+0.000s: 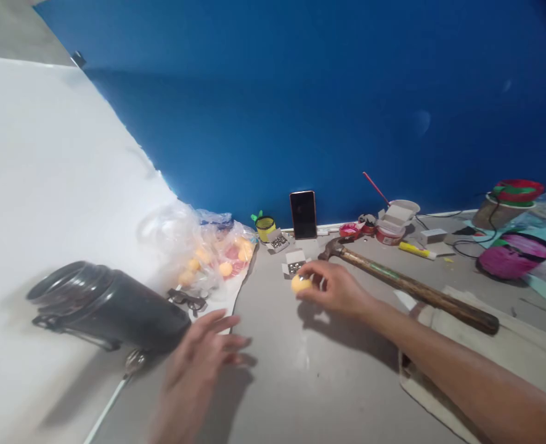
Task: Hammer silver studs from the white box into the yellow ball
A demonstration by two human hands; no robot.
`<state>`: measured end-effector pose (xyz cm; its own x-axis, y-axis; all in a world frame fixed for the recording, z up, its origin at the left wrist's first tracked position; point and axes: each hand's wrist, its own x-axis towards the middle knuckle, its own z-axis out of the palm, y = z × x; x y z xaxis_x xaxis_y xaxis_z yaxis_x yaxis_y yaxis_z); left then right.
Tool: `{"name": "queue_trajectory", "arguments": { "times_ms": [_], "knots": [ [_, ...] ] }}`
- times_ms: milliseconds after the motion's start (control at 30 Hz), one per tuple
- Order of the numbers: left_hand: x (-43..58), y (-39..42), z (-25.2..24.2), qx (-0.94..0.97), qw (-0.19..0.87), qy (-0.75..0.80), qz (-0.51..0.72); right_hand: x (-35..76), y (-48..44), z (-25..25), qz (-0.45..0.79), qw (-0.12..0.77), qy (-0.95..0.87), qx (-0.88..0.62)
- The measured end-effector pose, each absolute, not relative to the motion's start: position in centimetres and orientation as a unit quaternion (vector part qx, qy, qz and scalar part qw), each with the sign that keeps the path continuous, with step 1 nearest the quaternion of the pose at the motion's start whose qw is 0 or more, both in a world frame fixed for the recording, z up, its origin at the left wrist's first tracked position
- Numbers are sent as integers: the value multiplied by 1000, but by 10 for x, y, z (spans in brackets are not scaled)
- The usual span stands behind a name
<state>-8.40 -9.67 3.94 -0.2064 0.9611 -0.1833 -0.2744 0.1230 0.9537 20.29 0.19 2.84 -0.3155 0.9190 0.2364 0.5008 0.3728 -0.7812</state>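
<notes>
Yellow ball [299, 283] in right hand [336, 288], mid-table [296, 376].

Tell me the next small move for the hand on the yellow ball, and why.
Probably lift the right hand a little, carrying the yellow ball clear of the table. Its fingers pinch the ball low over the surface, close to a small open box and the hammer; the left hand is open beside the tipped dark jar.
</notes>
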Motion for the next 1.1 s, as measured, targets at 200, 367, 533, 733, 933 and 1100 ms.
{"name": "queue_trajectory", "arguments": {
  "times_ms": [200,367,533,733,933,1100],
  "knots": [
    [5,-49,42,343,719,424,431,193,-23,60,207,238,-867,-385],
    [14,-10,40,292,695,442,487,217,39,87,154,231,-813,-511],
    [28,10,24,278,684,396,545,194,73,73,82,40,-856,-509],
    [26,10,1,272,703,380,536,177,86,40,58,14,-881,-469],
    [22,11,-3,267,721,371,521,178,94,36,58,4,-882,-468],
    [21,12,-7,258,728,365,520,178,90,34,53,8,-880,-472]
  ]
}}
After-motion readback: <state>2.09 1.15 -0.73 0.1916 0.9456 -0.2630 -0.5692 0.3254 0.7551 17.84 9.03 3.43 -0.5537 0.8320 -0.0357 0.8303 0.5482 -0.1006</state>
